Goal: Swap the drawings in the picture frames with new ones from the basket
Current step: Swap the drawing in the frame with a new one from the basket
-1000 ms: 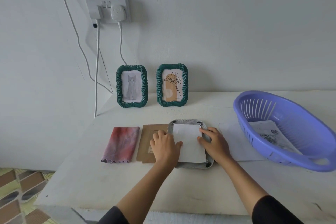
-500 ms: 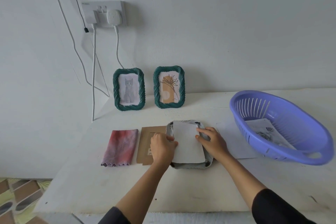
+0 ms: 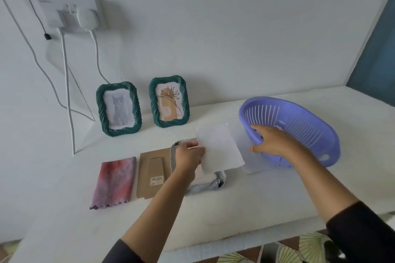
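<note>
Left hand (image 3: 188,157) pinches a white sheet (image 3: 220,147) above the face-down frame (image 3: 213,183); right hand (image 3: 271,141), fingers loosely apart, hovers at the purple basket (image 3: 288,103) rim.

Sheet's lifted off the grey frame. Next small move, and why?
Probably dip the right hand into the purple plastic basket for a fresh drawing: it is at the rim, while the left hand holds the white sheet above the grey frame.

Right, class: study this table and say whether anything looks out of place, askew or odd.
Only one thing: the grey picture frame lies flat and taken apart. Its cardboard backing lies loose to its left, and the left hand holds a white sheet at a slant over it. Nothing looks spilled or damaged.
</note>
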A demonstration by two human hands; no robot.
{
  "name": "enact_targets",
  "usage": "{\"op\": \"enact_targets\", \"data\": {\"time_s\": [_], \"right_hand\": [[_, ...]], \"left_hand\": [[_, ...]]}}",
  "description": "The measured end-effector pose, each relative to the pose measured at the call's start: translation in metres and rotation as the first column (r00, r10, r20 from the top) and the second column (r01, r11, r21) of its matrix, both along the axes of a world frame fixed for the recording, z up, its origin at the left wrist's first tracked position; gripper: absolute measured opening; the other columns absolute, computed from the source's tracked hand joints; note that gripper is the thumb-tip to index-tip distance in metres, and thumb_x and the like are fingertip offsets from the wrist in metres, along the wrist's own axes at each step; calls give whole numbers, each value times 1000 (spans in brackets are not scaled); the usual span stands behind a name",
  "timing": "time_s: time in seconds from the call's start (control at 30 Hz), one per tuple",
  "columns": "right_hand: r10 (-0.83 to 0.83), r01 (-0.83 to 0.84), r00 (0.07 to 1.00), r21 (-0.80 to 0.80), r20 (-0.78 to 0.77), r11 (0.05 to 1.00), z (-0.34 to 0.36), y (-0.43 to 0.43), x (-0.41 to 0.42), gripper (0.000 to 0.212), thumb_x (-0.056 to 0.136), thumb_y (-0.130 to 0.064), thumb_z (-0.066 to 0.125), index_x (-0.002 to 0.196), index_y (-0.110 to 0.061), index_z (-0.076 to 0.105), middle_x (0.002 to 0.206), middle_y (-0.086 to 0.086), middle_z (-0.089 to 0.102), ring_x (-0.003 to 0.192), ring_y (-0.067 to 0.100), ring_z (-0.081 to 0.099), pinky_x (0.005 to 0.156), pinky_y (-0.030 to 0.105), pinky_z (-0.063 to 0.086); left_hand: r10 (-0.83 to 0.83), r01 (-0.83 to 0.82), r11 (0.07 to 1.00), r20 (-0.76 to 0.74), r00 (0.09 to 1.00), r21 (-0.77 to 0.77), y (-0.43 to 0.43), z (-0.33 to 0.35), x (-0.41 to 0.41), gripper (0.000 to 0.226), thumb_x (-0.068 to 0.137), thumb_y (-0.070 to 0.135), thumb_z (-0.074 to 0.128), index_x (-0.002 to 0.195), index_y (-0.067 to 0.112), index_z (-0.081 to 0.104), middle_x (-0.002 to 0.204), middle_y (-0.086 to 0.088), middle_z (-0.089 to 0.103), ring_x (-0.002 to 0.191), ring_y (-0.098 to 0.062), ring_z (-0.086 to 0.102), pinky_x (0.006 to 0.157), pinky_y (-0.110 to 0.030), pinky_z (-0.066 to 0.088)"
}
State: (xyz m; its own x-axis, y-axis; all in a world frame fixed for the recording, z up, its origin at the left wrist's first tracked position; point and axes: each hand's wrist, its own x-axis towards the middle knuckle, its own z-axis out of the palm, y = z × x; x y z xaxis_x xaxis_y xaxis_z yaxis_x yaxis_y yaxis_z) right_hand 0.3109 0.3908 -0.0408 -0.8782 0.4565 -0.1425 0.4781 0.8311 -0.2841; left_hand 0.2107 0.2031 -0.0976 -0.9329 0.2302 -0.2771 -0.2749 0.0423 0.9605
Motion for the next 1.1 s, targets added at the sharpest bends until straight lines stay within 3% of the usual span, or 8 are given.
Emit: {"op": "enact_targets", "data": {"time_s": [0.27,0.43,0.67,0.8,0.9,0.97,1.07,1.1], "right_hand": [[41,-86,984,-267,-171,960,11,31,0,65,78,-21,70,137,-21,42,129,5,56,108,19,57,92,29,42],[55,-119,977,-310,-207,943,18,41,1,66,78,-22,70,137,-20,42,122,10,57,111,22,56,91,28,40],[66,-137,972,-315,-227,939,9,44,-4,69,76,-29,72,137,-22,41,109,8,62,109,22,58,98,37,44],[139,-182,976,-266,-170,947,-3,38,-4,73,77,-34,69,141,-23,35,90,-3,56,111,19,54,92,29,39],[162,-183,982,-292,-95,939,-7,37,-3,75,80,-43,66,142,-20,31,129,3,54,121,21,49,97,30,37],[106,-116,993,-331,-47,936,-5,50,-6,69,82,-51,60,136,-14,40,130,7,53,116,23,52,93,32,40],[-6,9,999,-95,33,995,-5,85,-16,45,85,-50,54,102,-8,54,103,9,59,107,30,56,73,34,42],[-31,31,994,1,103,1000,-6,95,-19,46,85,-48,57,106,-7,54,107,10,60,107,30,57,76,34,44]], "left_hand": [[-62,46,971,-62,996,-236,69,-18,14,37,78,-2,63,114,-1,55,79,-9,58,55,-15,50,58,-26,44],[-71,36,958,-111,991,-284,100,-21,21,37,76,-1,62,112,0,54,93,-14,61,73,-21,56,77,-35,53],[-73,27,942,-127,989,-333,117,-27,28,37,79,-1,59,114,1,50,88,-9,56,80,-21,54,76,-33,48],[-89,18,922,-168,982,-387,121,-29,32,37,81,3,59,117,2,50,94,-9,56,82,-21,51,71,-27,41],[-134,10,885,-233,963,-466,122,-26,36,33,84,10,58,115,2,52,109,-14,61,84,-21,52,69,-25,37],[-178,1,848,-282,943,-530,123,-22,38,29,87,14,53,114,3,54,116,-15,59,96,-26,56,73,-24,37],[-163,-86,828,-386,908,-554,124,-12,42,28,95,20,42,113,4,56,122,-13,52,106,-27,55,83,-27,39],[-126,-109,855,-407,905,-507,125,-7,45,30,97,22,39,116,5,55,124,-12,51,107,-26,54,87,-29,39]]}}
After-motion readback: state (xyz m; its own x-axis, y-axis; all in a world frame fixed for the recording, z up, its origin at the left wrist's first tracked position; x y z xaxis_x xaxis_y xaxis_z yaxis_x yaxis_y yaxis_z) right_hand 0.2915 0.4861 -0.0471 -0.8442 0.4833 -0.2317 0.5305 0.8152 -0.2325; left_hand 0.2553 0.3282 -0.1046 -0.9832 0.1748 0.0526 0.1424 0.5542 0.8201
